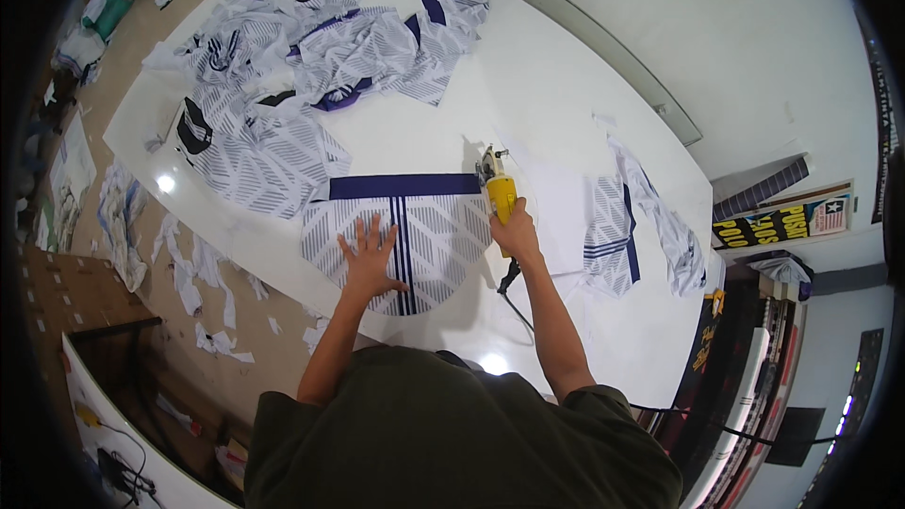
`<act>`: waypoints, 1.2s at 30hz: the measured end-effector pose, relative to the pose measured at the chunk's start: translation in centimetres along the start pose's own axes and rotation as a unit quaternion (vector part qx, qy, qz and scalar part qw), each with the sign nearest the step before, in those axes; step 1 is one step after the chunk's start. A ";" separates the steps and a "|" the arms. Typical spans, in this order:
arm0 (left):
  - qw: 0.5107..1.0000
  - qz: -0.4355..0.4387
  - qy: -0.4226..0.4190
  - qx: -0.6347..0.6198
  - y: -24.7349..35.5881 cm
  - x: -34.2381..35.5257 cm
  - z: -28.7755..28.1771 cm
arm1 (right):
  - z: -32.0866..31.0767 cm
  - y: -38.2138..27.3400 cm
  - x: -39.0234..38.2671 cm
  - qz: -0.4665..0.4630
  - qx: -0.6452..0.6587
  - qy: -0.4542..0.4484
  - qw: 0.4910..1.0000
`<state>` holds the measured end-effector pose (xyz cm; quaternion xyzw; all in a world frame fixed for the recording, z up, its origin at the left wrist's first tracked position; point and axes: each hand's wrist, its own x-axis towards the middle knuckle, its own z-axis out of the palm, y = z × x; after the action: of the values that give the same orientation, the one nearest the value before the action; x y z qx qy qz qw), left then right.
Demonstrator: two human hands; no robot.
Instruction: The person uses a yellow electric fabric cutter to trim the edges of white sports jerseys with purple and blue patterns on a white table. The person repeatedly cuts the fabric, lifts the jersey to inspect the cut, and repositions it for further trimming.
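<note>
A cut fabric panel, white with grey slanted stripes, lies flat in front of me. A dark navy band runs along its far edge, and thin navy stripes cross it lengthwise. My left hand rests on the panel with fingers spread, just left of those stripes. In my right hand is a yellow electric fabric cutter, gripped by its body. Its metal head sits at the right end of the navy band; whether the blade touches cloth cannot be made out. A dark cord trails from it toward me.
The white table carries a heap of similar pieces at the far left. More striped pieces and a long strip lie on the right. White scraps litter the floor at left. Fabric rolls stand at the right.
</note>
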<state>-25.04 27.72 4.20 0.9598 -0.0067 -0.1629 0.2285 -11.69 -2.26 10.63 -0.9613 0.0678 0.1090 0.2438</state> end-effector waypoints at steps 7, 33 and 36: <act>0.999 0.019 0.008 0.047 -0.1 -0.6 -0.1 | -0.4 -0.6 -1.6 0.066 0.044 0.042 0.996; 0.907 0.300 0.238 -0.175 13.4 28.7 -25.4 | -4.5 9.9 -23.9 0.285 0.435 0.232 0.822; 0.927 0.329 0.132 -0.126 16.0 30.4 -15.4 | -5.1 12.3 -25.0 0.305 0.420 0.252 0.817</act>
<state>9.60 17.40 14.81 0.8801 -0.2708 0.0503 0.3868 -37.24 -13.49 15.47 -0.6893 0.4562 -0.1071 0.5524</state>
